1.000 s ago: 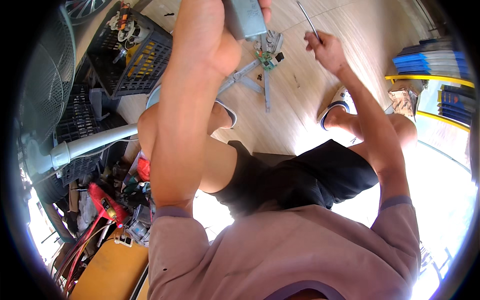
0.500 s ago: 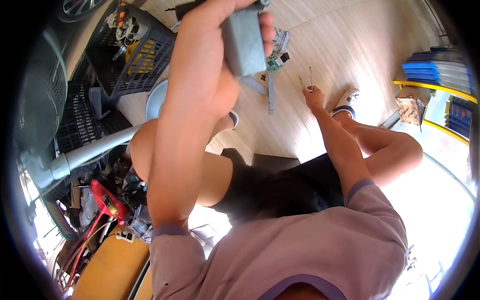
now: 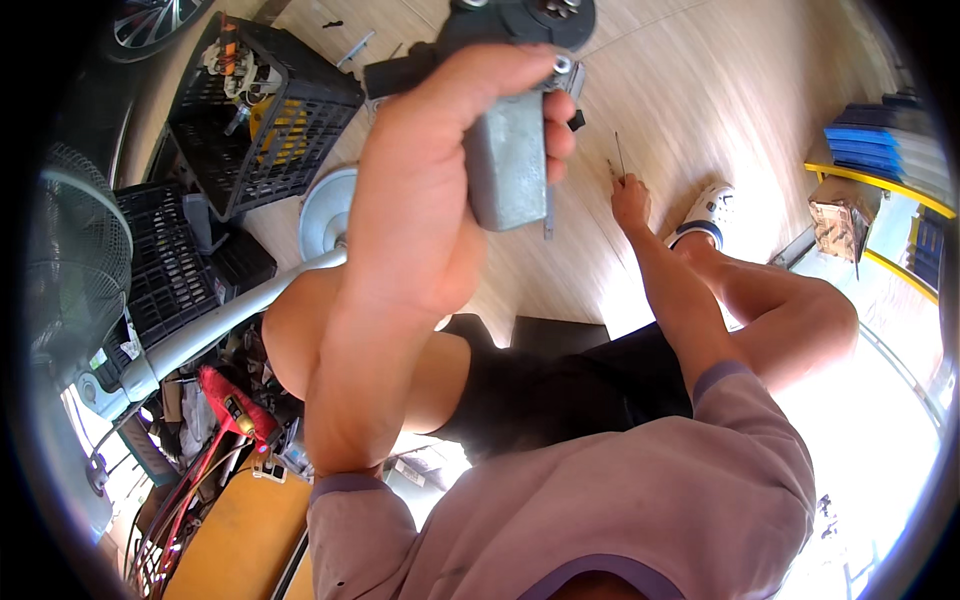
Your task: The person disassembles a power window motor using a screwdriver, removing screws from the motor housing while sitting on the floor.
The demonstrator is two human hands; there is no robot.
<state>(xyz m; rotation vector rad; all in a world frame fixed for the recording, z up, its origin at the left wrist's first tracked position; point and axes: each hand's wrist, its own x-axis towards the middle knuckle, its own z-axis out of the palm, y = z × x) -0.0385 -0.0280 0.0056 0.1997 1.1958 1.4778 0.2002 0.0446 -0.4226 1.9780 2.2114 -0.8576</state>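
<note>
The grey motor (image 3: pixel 505 165) sits in my left hand (image 3: pixel 440 180), lifted close to my face, high above the wooden floor (image 3: pixel 700 90). My fingers wrap its boxy metal body, thumb side toward me, and the round black gear housing (image 3: pixel 530 22) sticks out past my knuckles at the top. A thin metal tab hangs from the lower edge of the body.

My right hand (image 3: pixel 630 200) is stretched far out and down near the floor, closed around thin metal rods (image 3: pixel 618 160) that point up and away from my fingers. Just beside that hand is my white shoe (image 3: pixel 705 212), with my bare knee bent to the right.

To my left stands a black crate (image 3: pixel 260 110) with yellow and orange parts inside, and a second black crate (image 3: pixel 160 260) nearer the edge. A fan's round base (image 3: pixel 325 205) and its grey pole (image 3: pixel 210 330) run between them toward my leg; the fan cage (image 3: pixel 70 270) is at the far left. A red tool (image 3: pixel 235 410) lies among clutter below. At far right are a yellow rack (image 3: pixel 880 185) with blue things and a small cardboard box (image 3: pixel 840 215).
</note>
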